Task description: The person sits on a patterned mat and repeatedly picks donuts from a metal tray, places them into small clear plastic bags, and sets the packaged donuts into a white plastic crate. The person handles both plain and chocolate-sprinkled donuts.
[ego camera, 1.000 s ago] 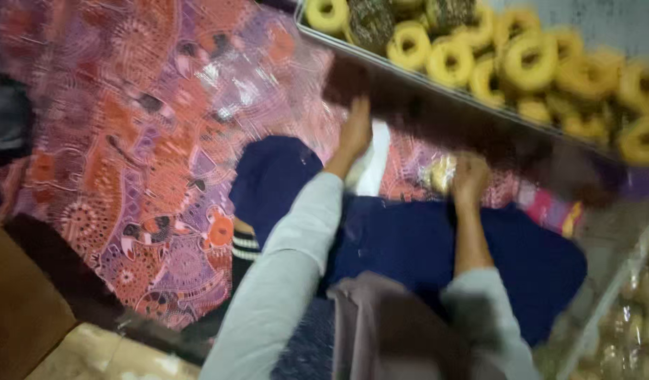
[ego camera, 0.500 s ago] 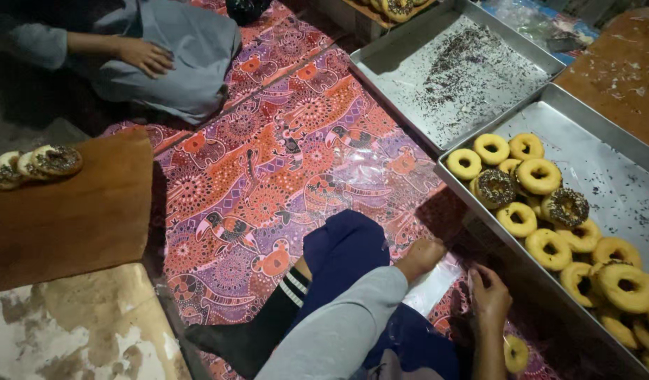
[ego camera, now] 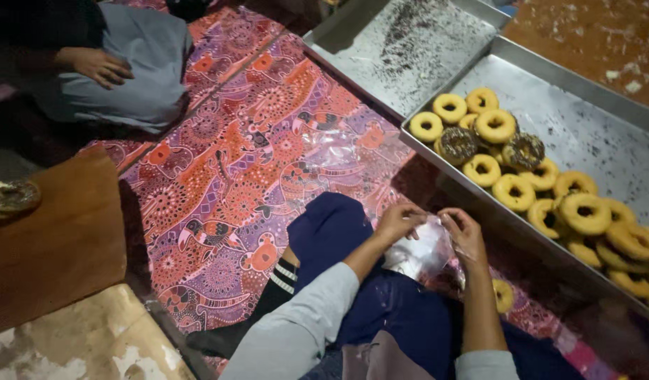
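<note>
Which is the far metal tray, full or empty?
Empty: the far metal tray holds only dark crumbs; the doughnuts lie in the near tray.

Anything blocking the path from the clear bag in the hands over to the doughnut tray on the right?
Nothing visible. Left hand and right hand both grip the clear plastic bag above the lap. The tray of yellow doughnuts sits just right of it; only its raised near rim lies between.

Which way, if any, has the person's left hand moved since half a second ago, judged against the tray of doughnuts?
Yes. The left hand has moved closer to the right hand, both gripping the clear plastic bag beside the tray.
</note>
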